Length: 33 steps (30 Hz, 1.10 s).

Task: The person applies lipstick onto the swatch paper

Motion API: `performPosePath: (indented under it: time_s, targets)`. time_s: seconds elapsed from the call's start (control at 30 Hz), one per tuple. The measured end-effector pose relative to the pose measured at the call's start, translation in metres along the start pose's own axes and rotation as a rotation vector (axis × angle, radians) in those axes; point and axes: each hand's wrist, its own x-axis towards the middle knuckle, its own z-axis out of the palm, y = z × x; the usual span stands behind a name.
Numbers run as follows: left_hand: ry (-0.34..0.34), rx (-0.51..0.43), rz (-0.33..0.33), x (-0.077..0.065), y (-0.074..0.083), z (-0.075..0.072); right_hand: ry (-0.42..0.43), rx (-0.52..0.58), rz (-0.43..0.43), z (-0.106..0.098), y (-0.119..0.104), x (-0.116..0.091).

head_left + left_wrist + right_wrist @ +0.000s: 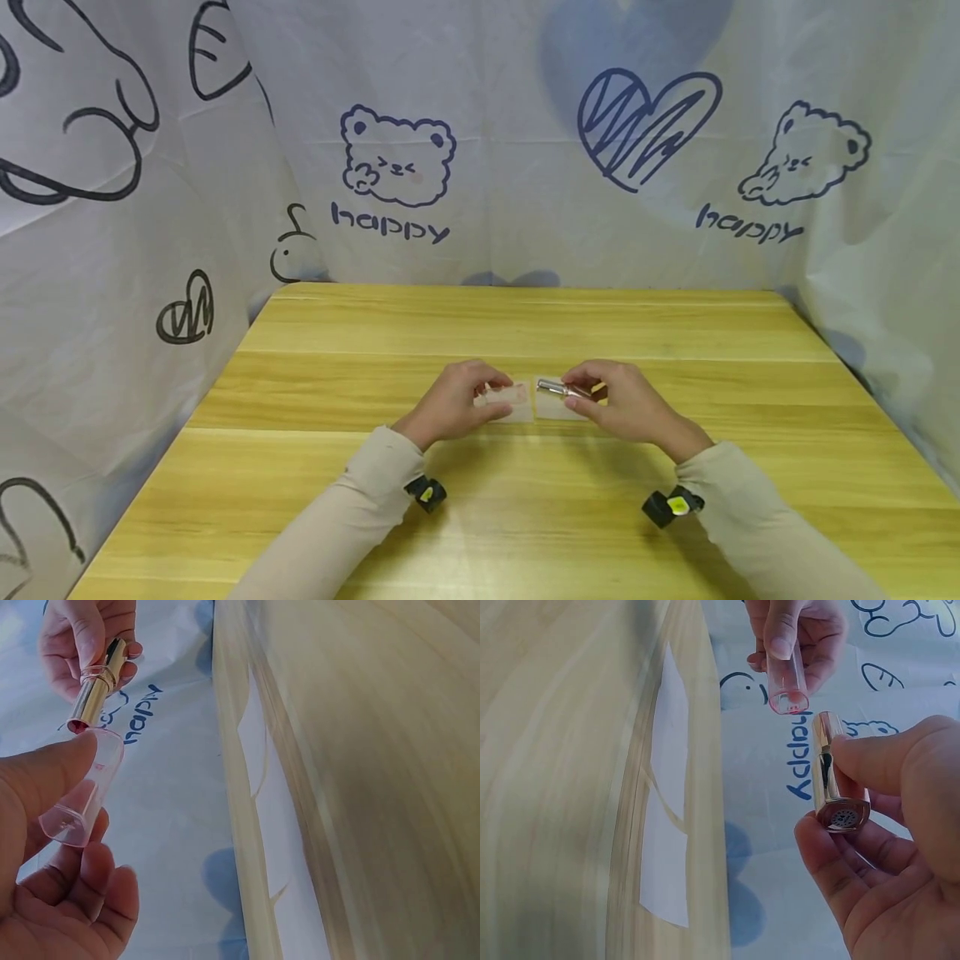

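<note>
In the head view, the left hand [456, 402] pinches a clear, pink-tinted cap [510, 394], which sticks out past its fingertips toward the right hand [622, 402]. That hand grips a shiny metallic lipstick tube [552, 387], its free end pointing back at the left hand; a small gap parts the two. White paper pieces [552, 408] lie below the hands on the wooden table [525, 517].

In the left wrist view, the left thumb lies along the cap, with the fingers curled behind it. Hollow and thin-walled, the cap looks light, stiff and perhaps easy to crack, so a gentle hold midway along its sides seems best, leaving the rim free. Beyond that hand, the tube shows a dark red tip, probably soft and easily smeared.

In the right wrist view, the right thumb presses the tube's side and the fingers support it near the patterned base end. Its polished surface looks slippery, and it is likely heavier than the cap; the base half offers the safer hold
</note>
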Motion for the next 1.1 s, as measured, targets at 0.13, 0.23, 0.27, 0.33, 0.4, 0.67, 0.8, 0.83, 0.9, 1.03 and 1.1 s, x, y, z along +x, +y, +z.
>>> performPosePath:
  time_s: [0.13,0.23,0.27,0.33,0.4,0.67,0.8,0.83,0.9,1.03,1.1]
  targets:
    - [-0.01,-0.002,-0.012,-0.001,0.0,0.0,0.01,0.003,-0.002,0.001,0.001,0.0]
    - [-0.023,-0.008,-0.026,-0.001,0.0,0.0,0.022,0.008,0.0,0.002,0.001,0.0]
    - [-0.025,-0.01,-0.029,-0.001,0.0,0.001,0.025,0.01,0.0,0.002,0.002,0.0]
    - [-0.032,-0.02,-0.039,-0.001,0.0,0.002,0.031,0.017,-0.002,0.002,0.003,0.0]
    - [-0.041,-0.024,-0.045,-0.001,-0.001,0.002,0.036,0.025,-0.007,0.002,0.005,-0.001]
    - [-0.084,-0.023,-0.049,-0.002,-0.001,0.005,0.06,0.026,-0.018,0.003,0.01,-0.003]
    - [-0.1,-0.07,-0.06,-0.002,-0.001,0.007,0.063,0.03,-0.014,0.003,0.011,-0.003]
    - [-0.103,-0.086,-0.065,-0.002,-0.001,0.008,0.062,0.034,-0.01,0.003,0.011,-0.004]
    - [-0.108,-0.115,-0.075,-0.002,-0.001,0.009,0.062,0.04,-0.001,0.003,0.011,-0.004]
    - [-0.1,-0.128,-0.062,-0.002,-0.002,0.012,0.057,0.051,0.018,0.003,0.01,-0.004]
    - [-0.092,-0.117,-0.041,-0.003,-0.002,0.013,0.055,0.057,0.024,0.003,0.009,-0.004]
